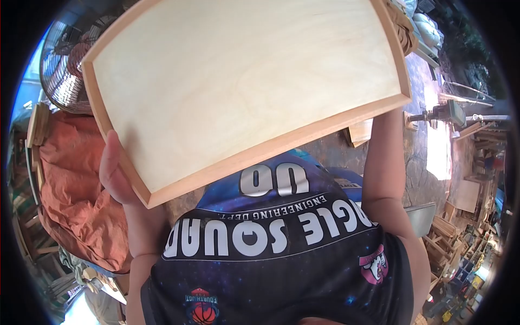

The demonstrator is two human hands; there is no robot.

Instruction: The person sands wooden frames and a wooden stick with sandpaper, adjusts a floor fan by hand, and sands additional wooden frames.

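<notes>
A large shallow wooden tray point(249, 81) with a pale flat panel and a light brown raised rim fills the upper middle of the view, tilted. My left hand point(115, 170) grips its lower left edge, with the thumb on the rim and the other fingers hidden behind. My right forearm reaches up to the tray's right side, and the right hand is hidden behind the tray. Below the tray shows my dark printed jersey.
At the left, an orange-red cloth point(73, 184) covers something, with a wire-caged fan point(67, 67) above it. Stacked wood pieces point(444, 241) lie at the lower right. A metal tool or clamp point(441, 114) stands out at the right.
</notes>
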